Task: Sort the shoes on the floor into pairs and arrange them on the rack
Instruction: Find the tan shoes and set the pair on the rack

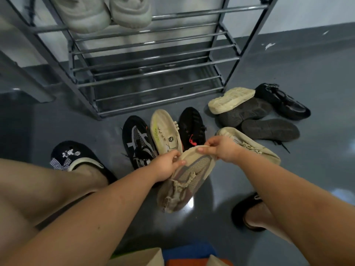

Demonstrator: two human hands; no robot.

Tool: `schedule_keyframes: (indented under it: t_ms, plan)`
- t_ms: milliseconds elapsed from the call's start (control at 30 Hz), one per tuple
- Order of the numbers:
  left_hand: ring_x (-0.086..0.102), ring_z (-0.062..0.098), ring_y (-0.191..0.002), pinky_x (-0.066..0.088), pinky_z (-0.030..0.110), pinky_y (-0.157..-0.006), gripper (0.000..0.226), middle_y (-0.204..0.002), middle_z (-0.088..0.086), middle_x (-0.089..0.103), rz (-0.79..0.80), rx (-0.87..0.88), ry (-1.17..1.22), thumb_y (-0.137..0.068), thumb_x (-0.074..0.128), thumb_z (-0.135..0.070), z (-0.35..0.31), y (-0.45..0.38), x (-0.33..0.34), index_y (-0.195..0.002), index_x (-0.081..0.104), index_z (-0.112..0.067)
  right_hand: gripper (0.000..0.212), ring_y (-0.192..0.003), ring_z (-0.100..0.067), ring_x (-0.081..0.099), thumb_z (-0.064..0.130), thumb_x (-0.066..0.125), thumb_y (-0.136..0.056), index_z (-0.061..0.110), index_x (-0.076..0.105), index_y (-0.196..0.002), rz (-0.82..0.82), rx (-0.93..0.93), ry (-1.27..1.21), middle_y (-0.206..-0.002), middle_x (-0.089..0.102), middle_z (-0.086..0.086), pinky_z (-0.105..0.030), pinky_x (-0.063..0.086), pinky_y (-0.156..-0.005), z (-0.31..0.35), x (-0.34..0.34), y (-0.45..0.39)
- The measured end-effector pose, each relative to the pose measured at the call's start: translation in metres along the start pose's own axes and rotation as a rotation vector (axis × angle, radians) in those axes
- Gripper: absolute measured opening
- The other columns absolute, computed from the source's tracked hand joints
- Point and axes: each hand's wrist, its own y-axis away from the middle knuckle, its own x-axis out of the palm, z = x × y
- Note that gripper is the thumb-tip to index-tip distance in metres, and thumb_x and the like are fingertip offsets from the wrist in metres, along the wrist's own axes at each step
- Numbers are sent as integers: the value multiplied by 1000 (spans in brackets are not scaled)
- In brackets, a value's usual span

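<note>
Ten shoes are showing in all: two pale sneakers [99,13] are sitting side by side on the top shelf of the metal rack [153,73], seven are lying on the floor in front of it, and one beige knit sneaker [184,181] is being held up just in front of the rack's lower shelves. The left hand [165,166] is gripping the left edge of that sneaker's collar with curled fingers, and the right hand [222,148] is pinching the right edge of the collar the same way.

On the floor nearest the rack, three shoes are lying in a row: a black sneaker with white pattern [138,143], a cream sneaker [165,131] and a black sneaker with a red pull tab [192,127]. To the rack's right, a cream-soled shoe [230,100] is lying sole up across two dark shoes turned sole up [269,129], with a black glossy shoe [284,100] beyond them. A second beige sneaker [257,148] is lying just behind the right hand.

The floor [317,77] is glossy grey, meeting a pale wall behind the rack.

The held sneaker is hanging with its long axis running from the rack toward the person, collar toward the rack, toe pointing down and toward the person, laces facing up.
</note>
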Motion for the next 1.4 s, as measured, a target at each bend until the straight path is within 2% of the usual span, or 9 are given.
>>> schedule_keyframes:
  t_ms: [133,333,500,767,900,1000,1133,1267,1400]
  plan:
    - [62,23,-103,49,41,-94,33,-112,7,66,-31,-20,329,-95,47,-39,-17,7,8,-117,52,-15,34,-58,-10,51,42,72,-79,14,58,-65,-157,15,-115,-59,53,4,-23,42,-60,2,-4,3]
    - [63,28,-101,53,48,-90,38,-113,12,62,-152,-152,661,-97,46,-34,-15,8,-7,-125,48,-10,44,-99,-24,65,41,64,-86,8,61,-115,-155,115,-507,-108,67,-11,-38,56,-82,6,16,-7]
    - [62,31,-103,53,44,-90,35,-112,13,63,-191,-228,716,-97,44,-37,-10,2,-13,-122,52,-13,21,-82,-18,66,32,60,-91,15,60,-105,-110,126,-619,-98,68,-7,-33,57,-64,4,25,-14]
    - [63,34,-100,54,40,-81,37,-106,15,65,-179,-314,709,-96,46,-40,-31,-28,5,-118,59,-13,33,-85,-24,61,28,52,-97,7,58,-123,-221,229,-629,-102,64,-11,-30,52,-55,-19,17,-37]
    - [59,31,-111,48,44,-98,44,-123,8,62,-226,-353,662,-91,54,-41,-35,-54,17,-129,53,-18,32,-86,-30,63,29,52,-96,9,62,-118,-295,265,-587,-95,65,-15,-42,58,-69,-32,6,-54]
    - [58,26,-110,48,37,-96,38,-122,4,59,-280,-374,640,-91,58,-30,-41,-67,17,-126,53,-17,29,-95,-39,66,34,54,-95,12,66,-110,-326,302,-546,-92,68,-15,-56,54,-85,-39,0,-70]
    - [57,21,-113,43,29,-93,36,-125,3,60,-294,-356,586,-94,53,-24,-43,-84,8,-129,52,-14,27,-84,-31,62,32,56,-94,10,66,-106,-315,309,-570,-80,63,-9,-54,54,-86,-35,-6,-91]
    - [56,22,-115,44,33,-100,37,-129,5,58,-246,-327,502,-97,47,-19,-40,-99,-1,-133,50,-13,33,-100,-31,64,29,58,-93,10,59,-120,-257,322,-700,-103,65,-11,-45,55,-88,-24,-10,-107]
    - [55,23,-115,43,28,-95,37,-127,4,59,-201,-287,368,-97,45,-16,-41,-105,-5,-134,50,-12,54,-116,-28,58,34,59,-91,8,48,-136,-198,286,-516,-130,59,-13,-44,47,-102,-25,-8,-110]
